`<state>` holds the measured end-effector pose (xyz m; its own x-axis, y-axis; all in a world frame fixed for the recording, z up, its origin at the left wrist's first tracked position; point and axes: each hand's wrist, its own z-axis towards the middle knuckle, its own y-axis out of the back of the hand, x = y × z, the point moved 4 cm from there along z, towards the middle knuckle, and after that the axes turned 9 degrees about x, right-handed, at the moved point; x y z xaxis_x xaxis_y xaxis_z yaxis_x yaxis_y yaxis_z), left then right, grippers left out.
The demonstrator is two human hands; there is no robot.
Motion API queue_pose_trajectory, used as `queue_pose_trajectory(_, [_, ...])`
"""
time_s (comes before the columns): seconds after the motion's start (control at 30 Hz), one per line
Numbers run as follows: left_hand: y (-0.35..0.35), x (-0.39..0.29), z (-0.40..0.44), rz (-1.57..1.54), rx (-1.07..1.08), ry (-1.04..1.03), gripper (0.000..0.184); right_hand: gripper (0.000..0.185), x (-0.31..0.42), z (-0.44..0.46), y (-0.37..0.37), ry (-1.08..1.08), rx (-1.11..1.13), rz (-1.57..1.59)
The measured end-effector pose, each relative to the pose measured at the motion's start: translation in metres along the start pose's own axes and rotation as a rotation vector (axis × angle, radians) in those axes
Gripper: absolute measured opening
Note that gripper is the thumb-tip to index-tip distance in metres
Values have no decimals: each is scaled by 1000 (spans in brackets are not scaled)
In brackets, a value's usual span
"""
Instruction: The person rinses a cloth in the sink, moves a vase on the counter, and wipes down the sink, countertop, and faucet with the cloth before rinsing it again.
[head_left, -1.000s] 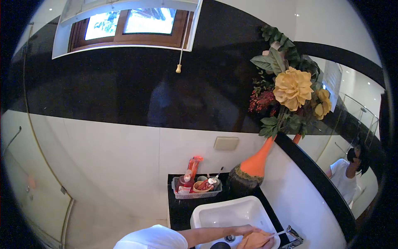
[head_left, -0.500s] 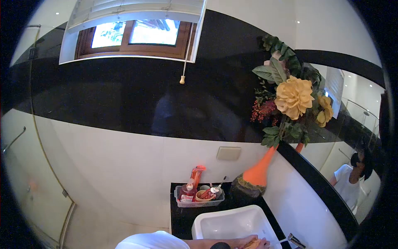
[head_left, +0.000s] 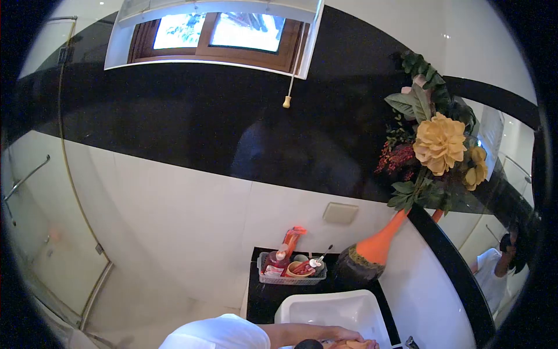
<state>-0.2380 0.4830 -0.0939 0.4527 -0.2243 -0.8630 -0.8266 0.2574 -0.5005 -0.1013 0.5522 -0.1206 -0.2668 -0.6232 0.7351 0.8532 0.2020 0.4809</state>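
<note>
At the bottom edge of the view, my left hand (head_left: pixel 347 334) is over the white sink basin (head_left: pixel 325 301), its fingers bent inward. Close against it is my right hand (head_left: pixel 371 344), mostly cut off by the frame edge. A tan-orange patch (head_left: pixel 347 345) shows between the hands; I cannot make out what it is. My left forearm (head_left: pixel 299 334) reaches in from a white sleeve (head_left: pixel 218 334). The chrome faucet (head_left: pixel 411 343) stands right of the basin, partly cut off.
On the black counter (head_left: pixel 261 302) a grey basket (head_left: pixel 290 280) holds a red pump bottle (head_left: pixel 276 262), a cup and a toothbrush. An orange-necked vase (head_left: pixel 372 250) with flowers (head_left: pixel 440 143) stands by the mirror (head_left: pixel 494 256). A glass door (head_left: pixel 52 232) is at left.
The view has shifted, so the window, basket and vase appear farther right. My hands remain together over the basin, now lying slightly differently, with the right one more cut off.
</note>
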Motion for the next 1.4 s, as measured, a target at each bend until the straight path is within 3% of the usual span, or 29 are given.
queue_pose_trajectory(0.07, [-4, -4, -4, 29, 2, 4, 38, 32, -18, -6, -17, -212, 21, -1])
queue_pose_trajectory(0.13, [-6, -4, 0, 57, 9, 3, 39, 38, 68, -1, -19, -348, 112, -316])
queue_pose_trajectory(0.2, [-7, -3, 1, 73, 16, 2, 39, 43, 111, 1, -10, -396, 159, -467])
queue_pose_trajectory(0.23, [-10, -3, 2, 80, 21, -1, 39, 51, 114, 3, -8, -306, 116, -508])
queue_pose_trajectory(0.4, [-14, -6, 1, 132, 27, 0, 39, 42, -4, 9, 16, -524, 175, -523])
queue_pose_trajectory(0.47, [-11, -3, 1, 153, 27, 7, 39, 29, -58, 6, 9, -382, 212, 337])
queue_pose_trajectory(0.5, [-11, -2, 2, 159, 26, 8, 39, 20, -44, 8, 11, -367, 182, 560])
queue_pose_trajectory(0.53, [-10, -4, 3, 167, 27, 9, 39, 20, -29, 9, 13, -368, 186, 555])
queue_pose_trajectory(0.6, [-11, -3, 2, 181, 30, 13, 39, 23, 72, 8, 25, -155, 104, 252])
queue_pose_trajectory(0.63, [-12, -3, 2, 187, 30, 8, 39, 23, 75, 4, 18, -154, 110, 249])
queue_pose_trajectory(0.7, [-12, -4, 2, 205, 30, 10, 39, 24, 94, 3, 3, 222, 116, -357])
queue_pose_trajectory(0.73, [-10, -4, 2, 214, 27, 9, 39, 24, 87, 8, 5, 227, 121, -354])
queue_pose_trajectory(0.8, [-9, -9, -3, 233, 18, 10, 40, 25, 46, 23, 14, -174, 161, -110])
queue_pose_trajectory(1.2, [-6, -3, -11, 316, 15, 22, 40, 31, 53, 6, -19, -235, 131, -142])
queue_pose_trajectory(1.4, [-12, 0, -9, 402, 35, 48, 41, 34, 19, 12, -21, -461, 17, -109])
